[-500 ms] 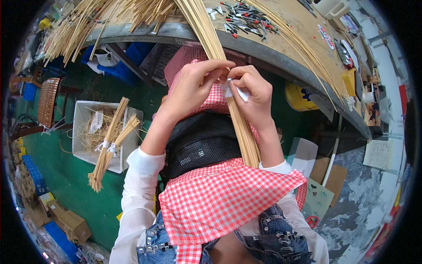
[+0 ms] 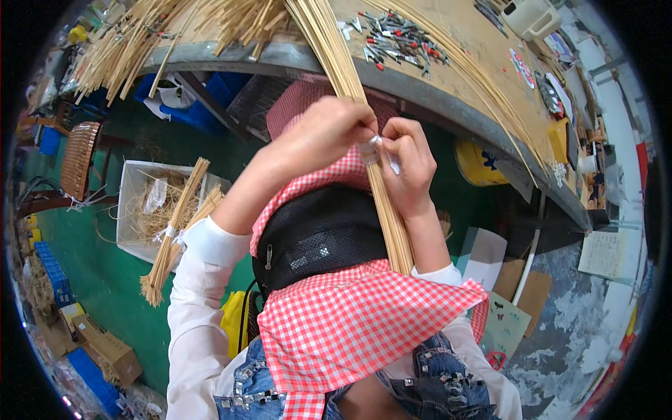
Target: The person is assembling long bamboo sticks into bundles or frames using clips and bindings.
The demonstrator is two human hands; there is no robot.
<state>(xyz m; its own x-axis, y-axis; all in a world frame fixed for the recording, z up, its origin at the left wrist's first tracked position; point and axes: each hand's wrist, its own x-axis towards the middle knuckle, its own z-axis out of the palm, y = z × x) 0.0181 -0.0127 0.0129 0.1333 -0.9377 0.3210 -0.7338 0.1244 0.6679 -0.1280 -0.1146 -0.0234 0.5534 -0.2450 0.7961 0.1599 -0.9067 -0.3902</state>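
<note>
A long bundle of thin straw-coloured sticks (image 2: pixel 390 224) runs from the table edge down across my lap, beside a black mesh bag. A white strip (image 2: pixel 368 150) goes round the bundle, level with my hands. My left hand (image 2: pixel 329 129) lies over the bundle's left side, its fingertips pinched at the strip. On the other side, my right hand (image 2: pixel 409 159) pinches the strip between thumb and bent forefinger, and a loose white tail hangs below them. The exact spot where the fingertips meet is partly hidden by the fingers.
The wooden table (image 2: pixel 448 84) ahead holds loose sticks (image 2: pixel 133 49) and a pile of small clamps (image 2: pixel 402 42) with red and black tips. To the left, a white bin (image 2: pixel 133 210) holds straw, with two tied bundles (image 2: pixel 175 231) across it. A yellow bucket (image 2: pixel 476 161) stands under the table.
My left hand has turned over, its wrist raised and fingers drawn in close to the strip. My right hand has shifted slightly right and down. The strip now sits closer round the bundle.
</note>
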